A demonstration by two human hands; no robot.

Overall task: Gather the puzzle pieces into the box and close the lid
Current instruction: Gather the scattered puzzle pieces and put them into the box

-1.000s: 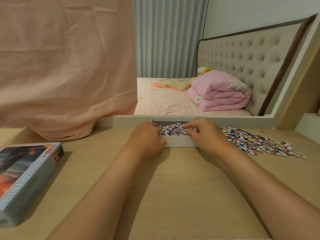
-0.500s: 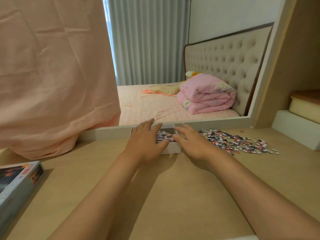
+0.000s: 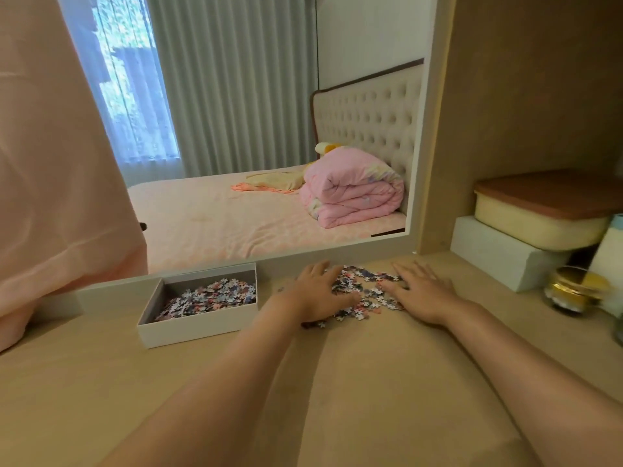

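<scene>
Both hands have left the box (image 3: 197, 326): left hand (image 3: 318, 293) and right hand (image 3: 419, 294) now lie flat, fingers spread, holding nothing, with the loose puzzle pieces (image 3: 365, 291) between their fingertips.

— White for the box (image 3: 188, 326); speckled pink, white and dark blue for the pieces (image 3: 215, 294) inside?
— Yes, same speckle across the loose pile (image 3: 365, 291). Pale beige for the table (image 3: 168, 399), pink for the folded quilt (image 3: 350, 197), grey-green for the pleated curtain (image 3: 236, 96).

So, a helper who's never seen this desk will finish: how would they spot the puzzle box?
Start at the big mirror behind the wooden desk. Just under its bottom edge, left of the left hand, sits a shallow white box. Unlike the lidded tub far right, it's open, holding puzzle pieces.
</scene>
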